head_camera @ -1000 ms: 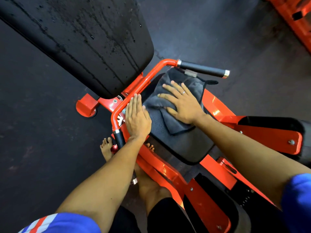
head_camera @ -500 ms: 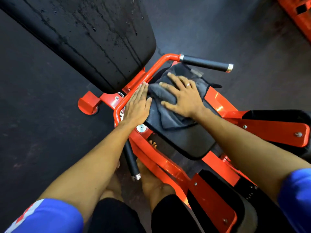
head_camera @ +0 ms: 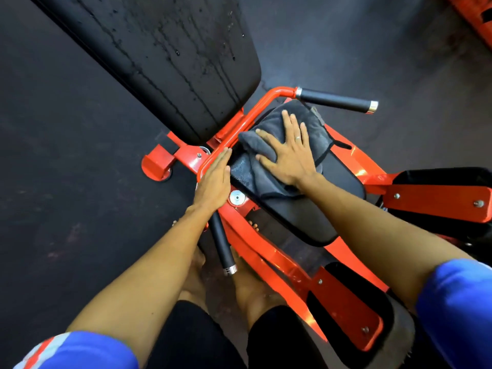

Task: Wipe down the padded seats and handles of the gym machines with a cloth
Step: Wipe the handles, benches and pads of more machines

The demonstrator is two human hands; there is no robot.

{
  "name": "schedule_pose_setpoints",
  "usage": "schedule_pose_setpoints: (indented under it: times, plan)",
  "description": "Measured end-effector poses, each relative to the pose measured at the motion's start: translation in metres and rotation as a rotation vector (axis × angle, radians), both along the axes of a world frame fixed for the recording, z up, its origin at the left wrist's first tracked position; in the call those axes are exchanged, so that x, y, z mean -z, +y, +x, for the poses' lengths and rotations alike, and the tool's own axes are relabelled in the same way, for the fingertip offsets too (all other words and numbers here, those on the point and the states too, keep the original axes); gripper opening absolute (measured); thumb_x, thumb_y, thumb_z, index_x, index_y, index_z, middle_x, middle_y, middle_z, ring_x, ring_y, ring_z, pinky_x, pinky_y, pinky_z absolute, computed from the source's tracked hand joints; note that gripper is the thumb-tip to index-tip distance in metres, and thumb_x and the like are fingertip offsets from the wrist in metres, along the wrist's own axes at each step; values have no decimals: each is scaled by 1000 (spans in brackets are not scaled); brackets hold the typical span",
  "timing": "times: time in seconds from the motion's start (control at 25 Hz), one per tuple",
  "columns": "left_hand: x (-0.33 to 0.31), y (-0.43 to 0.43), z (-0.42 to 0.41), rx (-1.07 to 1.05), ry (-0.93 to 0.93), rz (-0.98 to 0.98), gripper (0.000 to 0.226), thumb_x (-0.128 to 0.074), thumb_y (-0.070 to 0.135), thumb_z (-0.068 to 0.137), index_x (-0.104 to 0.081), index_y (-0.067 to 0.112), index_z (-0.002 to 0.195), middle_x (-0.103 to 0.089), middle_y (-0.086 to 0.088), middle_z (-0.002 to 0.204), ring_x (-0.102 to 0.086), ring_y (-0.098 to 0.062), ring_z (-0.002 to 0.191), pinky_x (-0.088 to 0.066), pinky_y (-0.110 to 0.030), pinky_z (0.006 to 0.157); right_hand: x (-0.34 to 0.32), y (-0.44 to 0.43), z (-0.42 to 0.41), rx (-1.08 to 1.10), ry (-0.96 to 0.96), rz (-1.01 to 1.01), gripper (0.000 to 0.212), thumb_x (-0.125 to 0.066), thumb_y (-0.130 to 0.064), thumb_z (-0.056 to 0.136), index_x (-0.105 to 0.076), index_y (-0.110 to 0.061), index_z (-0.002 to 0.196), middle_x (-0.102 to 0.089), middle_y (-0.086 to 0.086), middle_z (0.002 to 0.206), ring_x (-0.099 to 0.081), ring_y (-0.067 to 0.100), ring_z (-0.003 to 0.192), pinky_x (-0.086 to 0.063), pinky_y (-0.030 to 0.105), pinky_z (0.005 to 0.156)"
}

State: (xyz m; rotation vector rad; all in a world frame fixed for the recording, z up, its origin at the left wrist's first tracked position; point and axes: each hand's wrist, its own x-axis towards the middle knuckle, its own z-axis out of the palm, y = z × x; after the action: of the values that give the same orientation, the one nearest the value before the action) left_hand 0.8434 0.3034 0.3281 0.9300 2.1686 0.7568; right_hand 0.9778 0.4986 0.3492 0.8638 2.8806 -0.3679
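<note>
Grey microfibre cloth: head view; it lies bunched and folded on the far end of the black padded seat, just beside the orange tubular frame.
Cloth handling: it looks soft, light and limp, and will likely ruck up when pushed. It is probably best driven with a flat palm on its middle, or pinched at a folded edge to lift.
Right grip: wide, with fingers spread straight and the palm pressing the cloth onto the seat.
Left grip: flat, fingers straight and together, resting on the frame's bend beside the seat and holding nothing.
Seat handling: smooth, firm-looking vinyl, probably slick where damp.
Far black foam handle: beyond the cloth, not touched by it.
Near black foam handle: below the left wrist, apart from the cloth.
Black backrest pad: streaked with drip marks.
Containers: none shows in this view.
</note>
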Motion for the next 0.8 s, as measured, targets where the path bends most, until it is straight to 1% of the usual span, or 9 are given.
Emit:
schedule_pose_setpoints:
  times: [0.04, 0.12, 0.24, 0.36, 0.48, 0.56, 0.6, 0.68, 0.8]
  plan:
    - [-4, -1, -1, -69, -5, -6, 50, -36, 12, 107, -39, 14, 156, -35, -2, 163, -29, -15, 151, -15, -19, 122, 1, -6, -11, 79, -19, -8, 62, -46, -64, 98, -40, -42, 156, -4, 20, 172, -1, 41, 158, 3, 55, 127]
    - [-10, -6, -1, -169, -9, -45, 50, -36, 10, 106, -42, 16, 155, -40, -1, 161, -34, -17, 149, -24, -26, 121, 7, -34, -33, 146, -16, 0, 58, -48, -57, 98, -48, -37, 152, -14, 19, 171, -6, 44, 158, 0, 58, 126]
    - [-14, -15, -6, -209, 3, -94, 49, -38, 10, 104, -44, 16, 152, -44, -2, 158, -40, -23, 144, -35, -37, 115, 12, -76, -40, 23, 71, 13, 57, -58, -47, 91, -59, -28, 145, -34, 16, 165, -22, 46, 154, -12, 61, 125]
    - [-14, -25, -13, -205, 6, -92, 52, -40, 5, 101, -45, 14, 152, -44, -4, 158, -40, -25, 144, -35, -38, 116, 7, -99, -3, -109, 65, 49, 68, -59, -47, 89, -47, -32, 154, -27, 13, 169, -19, 43, 156, -15, 61, 125]
    - [-16, -28, -19, -247, -16, -68, 47, -38, 10, 105, -45, 14, 152, -44, -5, 158, -39, -24, 146, -34, -39, 118, 4, -105, 18, -222, 6, 69, 74, -67, -42, 90, -39, -31, 159, -25, 16, 169, -18, 47, 155, -15, 63, 125]
    - [-19, -34, -19, -249, -23, -39, 45, -37, 13, 107, -44, 14, 152, -43, -4, 159, -37, -22, 147, -33, -40, 119, 11, -111, -9, -256, 11, 83, 60, -58, -31, 94, -48, -26, 153, -34, 17, 165, -24, 49, 152, -15, 62, 125]
    - [-21, -35, -20, -233, -21, -30, 45, -38, 14, 108, -44, 14, 153, -42, -4, 159, -36, -21, 148, -32, -39, 119, 15, -114, -31, -252, 2, 82, 52, -50, -28, 95, -56, -24, 147, -41, 16, 161, -28, 49, 151, -16, 60, 125]
    - [-23, -40, -19, -196, -15, -37, 46, -38, 17, 108, -43, 18, 154, -39, 0, 161, -35, -17, 148, -31, -34, 118, 16, -120, -67, -231, -35, 93, 42, -45, -26, 98, -65, -20, 135, -54, 14, 151, -37, 47, 147, -18, 57, 125]
    - [-24, -48, -14, -144, -8, -48, 46, -37, 21, 109, -41, 21, 155, -38, 3, 162, -34, -14, 148, -30, -32, 118, 13, -126, -48, -266, -40, 134, 47, -37, -25, 96, -67, -16, 131, -54, 14, 151, -40, 47, 145, -26, 59, 123]
